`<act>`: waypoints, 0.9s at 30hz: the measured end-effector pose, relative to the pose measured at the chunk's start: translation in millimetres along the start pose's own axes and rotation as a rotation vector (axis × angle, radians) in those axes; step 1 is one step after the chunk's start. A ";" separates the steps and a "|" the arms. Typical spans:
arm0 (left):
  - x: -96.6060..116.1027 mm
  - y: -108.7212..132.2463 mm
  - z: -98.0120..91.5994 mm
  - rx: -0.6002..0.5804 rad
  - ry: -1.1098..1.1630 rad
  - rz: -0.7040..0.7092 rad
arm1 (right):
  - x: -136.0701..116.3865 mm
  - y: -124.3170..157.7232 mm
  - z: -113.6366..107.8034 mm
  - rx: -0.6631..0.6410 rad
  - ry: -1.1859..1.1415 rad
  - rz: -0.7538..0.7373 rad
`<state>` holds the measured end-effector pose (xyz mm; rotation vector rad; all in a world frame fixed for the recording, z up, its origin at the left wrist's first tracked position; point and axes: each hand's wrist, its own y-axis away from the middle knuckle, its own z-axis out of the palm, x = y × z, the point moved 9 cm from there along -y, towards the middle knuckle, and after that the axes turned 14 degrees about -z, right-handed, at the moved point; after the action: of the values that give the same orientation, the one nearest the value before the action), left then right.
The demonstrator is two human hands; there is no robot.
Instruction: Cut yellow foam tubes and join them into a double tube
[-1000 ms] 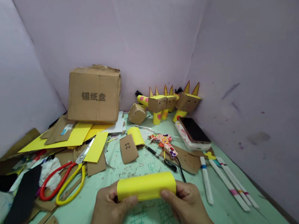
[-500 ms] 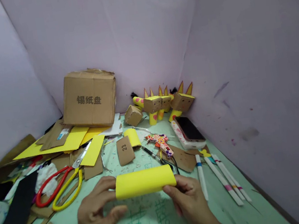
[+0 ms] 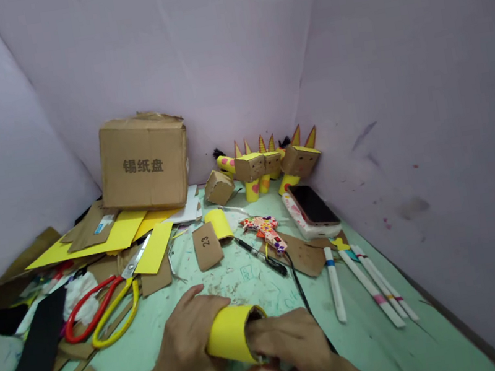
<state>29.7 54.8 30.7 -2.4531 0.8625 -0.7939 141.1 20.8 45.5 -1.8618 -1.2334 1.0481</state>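
Observation:
A yellow paper tube (image 3: 230, 333) is held low over the green table, tilted so that its open right end shows. My left hand (image 3: 186, 346) is wrapped round the tube's left end. The fingers of my right hand (image 3: 292, 348) reach into the open right end, with the thumb apart below it. Beyond the hands lie a black pen (image 3: 258, 256), a flower-patterned glue gun (image 3: 267, 231) with a black cord, a cardboard piece marked 23 (image 3: 207, 246) and a curved yellow piece (image 3: 218, 224).
Red-and-yellow scissors (image 3: 114, 307) lie left among paper and cardboard scraps. A cardboard box (image 3: 144, 164) leans at the back. Giraffe-like figures (image 3: 252, 169) stand back right, near a phone (image 3: 314, 204). White markers (image 3: 371, 288) lie on the right.
The tube has turned from level to angled, opening rightward, and moved lower. My right fingers have gone from its edge into its end, and my left hand has closed round it.

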 end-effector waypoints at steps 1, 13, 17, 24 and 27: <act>-2.0 0.3 -3.1 0.017 0.034 -0.001 | 0.0 1.7 -8.1 0.073 0.004 0.011; -4.8 -5.8 -15.5 0.157 -0.015 -0.035 | 8.2 7.1 -21.7 0.128 -0.103 0.057; 0.5 -2.8 -17.5 0.205 -0.158 0.039 | 29.9 22.2 -5.7 0.178 -0.252 0.268; 16.9 7.1 -1.4 0.260 -0.367 0.089 | 51.0 35.1 40.4 0.106 -0.772 0.868; 17.5 5.3 -1.0 0.285 -0.395 0.060 | 54.4 46.4 52.0 0.047 -0.805 1.076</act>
<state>38.1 39.1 35.1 -2.2107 0.6225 -0.3596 126.7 61.0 -31.9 -2.1372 -0.4328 2.5356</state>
